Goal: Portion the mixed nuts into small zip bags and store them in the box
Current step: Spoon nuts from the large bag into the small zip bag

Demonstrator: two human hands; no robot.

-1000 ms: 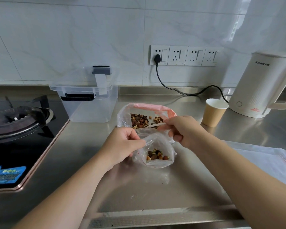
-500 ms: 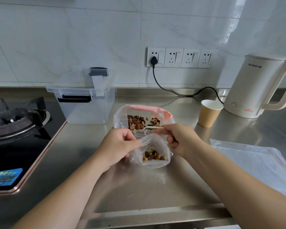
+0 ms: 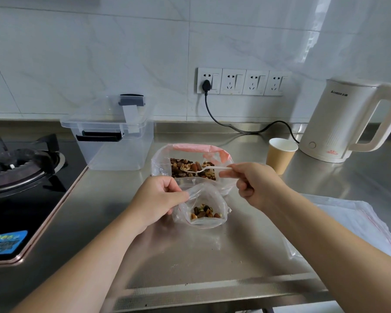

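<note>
The left hand [image 3: 155, 199] pinched the rim of a small zip bag [image 3: 201, 206] standing on the steel tabletop [image 3: 212, 256], some nuts already at its bottom. The right hand [image 3: 255, 186] gripped a white spoon [image 3: 203, 169], its bowl loaded and over the large bag of mixed nuts [image 3: 190, 163] just behind. The clear box [image 3: 113, 141] sat lidded, back left.

Bright, soft daylight; perhaps slight wide-angle edge distortion.
</note>
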